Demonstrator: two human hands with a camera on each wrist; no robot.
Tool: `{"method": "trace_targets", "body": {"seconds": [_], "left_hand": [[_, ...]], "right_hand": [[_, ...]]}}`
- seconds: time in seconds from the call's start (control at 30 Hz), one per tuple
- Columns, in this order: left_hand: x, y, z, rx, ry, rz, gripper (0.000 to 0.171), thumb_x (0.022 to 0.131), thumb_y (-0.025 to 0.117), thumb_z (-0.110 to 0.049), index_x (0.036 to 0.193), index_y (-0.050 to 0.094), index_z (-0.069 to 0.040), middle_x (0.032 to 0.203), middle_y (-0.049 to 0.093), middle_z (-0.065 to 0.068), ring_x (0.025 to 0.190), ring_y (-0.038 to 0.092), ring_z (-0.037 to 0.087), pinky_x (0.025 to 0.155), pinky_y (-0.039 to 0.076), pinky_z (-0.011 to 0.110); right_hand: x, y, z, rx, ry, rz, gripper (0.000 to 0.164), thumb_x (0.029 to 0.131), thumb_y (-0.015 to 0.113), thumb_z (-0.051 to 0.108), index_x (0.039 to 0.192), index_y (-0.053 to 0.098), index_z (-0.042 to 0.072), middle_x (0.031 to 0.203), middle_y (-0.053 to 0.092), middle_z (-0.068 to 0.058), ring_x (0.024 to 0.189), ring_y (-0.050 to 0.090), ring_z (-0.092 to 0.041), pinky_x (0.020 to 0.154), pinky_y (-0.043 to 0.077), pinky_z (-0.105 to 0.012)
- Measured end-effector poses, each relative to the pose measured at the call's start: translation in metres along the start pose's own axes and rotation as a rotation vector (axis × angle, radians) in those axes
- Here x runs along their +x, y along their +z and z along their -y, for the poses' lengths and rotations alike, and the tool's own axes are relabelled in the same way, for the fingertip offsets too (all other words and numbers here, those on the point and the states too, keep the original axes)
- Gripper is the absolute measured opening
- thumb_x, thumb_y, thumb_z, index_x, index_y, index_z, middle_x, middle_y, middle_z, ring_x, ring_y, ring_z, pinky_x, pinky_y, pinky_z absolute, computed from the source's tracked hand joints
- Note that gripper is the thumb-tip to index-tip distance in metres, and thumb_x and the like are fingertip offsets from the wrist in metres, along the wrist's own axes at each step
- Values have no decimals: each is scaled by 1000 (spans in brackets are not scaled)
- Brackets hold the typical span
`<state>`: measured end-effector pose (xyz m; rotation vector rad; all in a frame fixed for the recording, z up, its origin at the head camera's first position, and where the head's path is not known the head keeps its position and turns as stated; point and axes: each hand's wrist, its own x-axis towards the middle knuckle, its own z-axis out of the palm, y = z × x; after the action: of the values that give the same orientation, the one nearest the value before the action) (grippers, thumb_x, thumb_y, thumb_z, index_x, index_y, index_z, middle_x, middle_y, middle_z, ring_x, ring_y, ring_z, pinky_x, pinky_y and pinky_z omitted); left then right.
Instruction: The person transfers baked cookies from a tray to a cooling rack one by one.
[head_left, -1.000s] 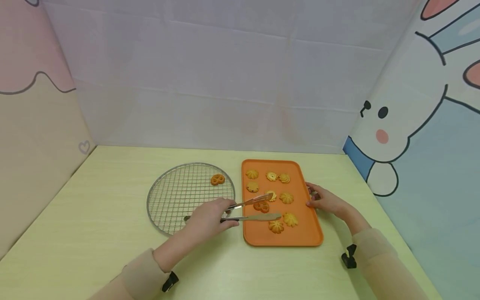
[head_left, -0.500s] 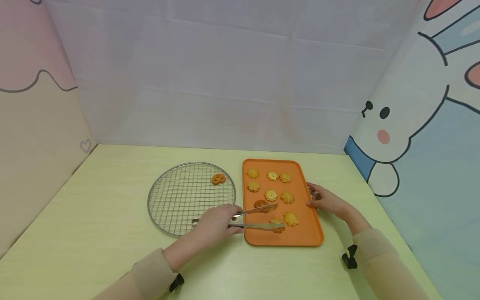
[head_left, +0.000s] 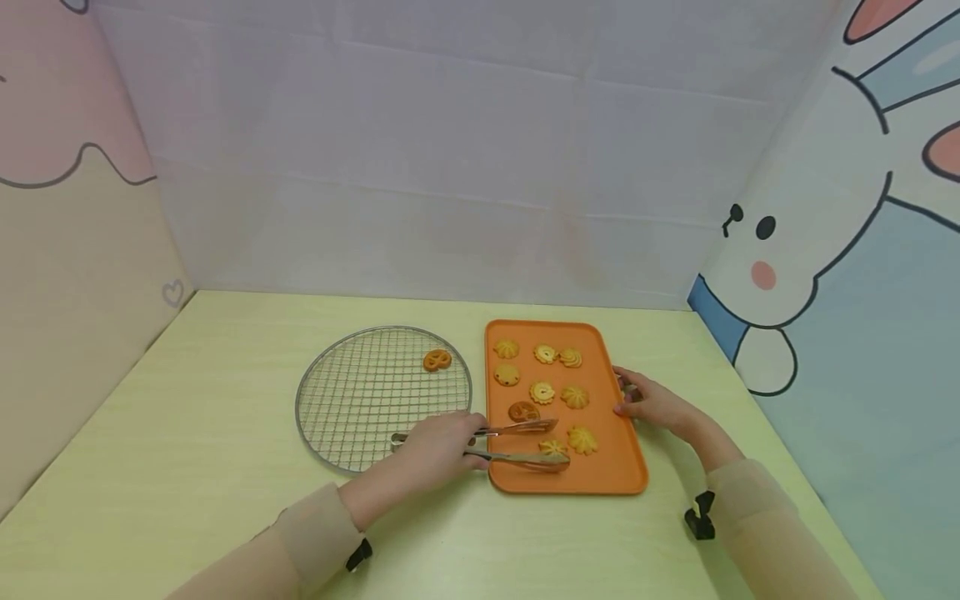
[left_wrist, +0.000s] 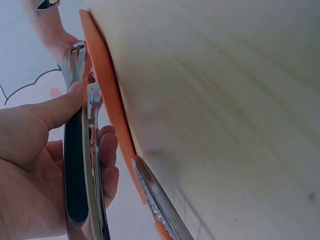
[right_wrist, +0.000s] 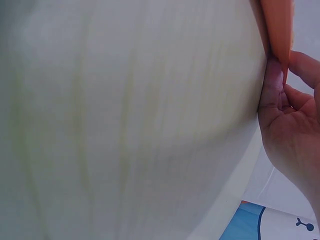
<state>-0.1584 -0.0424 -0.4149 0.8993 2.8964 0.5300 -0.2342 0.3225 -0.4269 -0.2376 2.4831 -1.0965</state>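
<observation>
My left hand (head_left: 438, 450) grips metal tongs (head_left: 517, 457) that reach over the left part of the orange tray (head_left: 611, 475). The tongs' two arms are apart, and a flower-shaped cookie (head_left: 552, 447) shows between their ends; whether they touch it I cannot tell. Just above the upper arm lies a brown pretzel cookie (head_left: 522, 411). In the left wrist view, the thumb and fingers wrap the dark-inlaid handle of the tongs (left_wrist: 76, 165). My right hand (head_left: 656, 406) holds the tray's right edge; the right wrist view shows the thumb above and fingers under the rim (right_wrist: 280, 25).
Left of the tray is a round wire rack (head_left: 360, 408), with one pretzel (head_left: 437, 360) near its upper right. Several other golden cookies, such as a star-shaped one (head_left: 582, 440), lie on the tray. A pale wooden table (head_left: 187, 467) meets a white back wall (head_left: 420, 167).
My left hand and the tongs have moved right and toward the front. The tongs' ends have come down from beside the pretzel to around the flower-shaped cookie. My right hand stays at the tray's edge.
</observation>
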Motion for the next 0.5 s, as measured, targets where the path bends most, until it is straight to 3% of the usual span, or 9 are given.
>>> {"method": "trace_targets", "body": {"seconds": [0.5], "left_hand": [[8, 1, -1, -32, -2, 32, 34, 78, 75, -37, 102, 65, -15, 69, 50, -11, 60, 44, 6, 50, 37, 23]], "right_hand": [[2, -1, -4, 7, -32, 0, 73, 92, 62, 16, 147, 19, -4, 124, 39, -19, 97, 41, -25, 79, 38, -31]]}}
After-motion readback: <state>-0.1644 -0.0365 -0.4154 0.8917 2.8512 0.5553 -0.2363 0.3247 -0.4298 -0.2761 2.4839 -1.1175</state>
